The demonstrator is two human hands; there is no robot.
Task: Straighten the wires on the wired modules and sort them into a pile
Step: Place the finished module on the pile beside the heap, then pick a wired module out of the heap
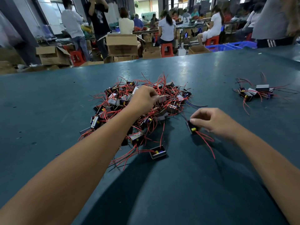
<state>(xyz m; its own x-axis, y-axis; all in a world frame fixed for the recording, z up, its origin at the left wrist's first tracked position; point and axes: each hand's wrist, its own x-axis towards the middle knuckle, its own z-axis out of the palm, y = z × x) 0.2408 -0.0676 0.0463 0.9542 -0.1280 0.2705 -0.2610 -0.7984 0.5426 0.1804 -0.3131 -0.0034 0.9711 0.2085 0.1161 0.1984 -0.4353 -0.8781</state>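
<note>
Right hand (211,121) fingers pinched around a wired module (192,127); left hand (143,98) fingers gripping one in the heap (138,109).

Both bare forearms are extended forward. The left hand (143,98) is held palm-down, farther out, fingers curled in and pinched on something at the fingertips; what is held cannot be made out. The right hand (211,121) is kept nearer, knuckles up, with curled fingers (197,118) gripped around something small.
</note>
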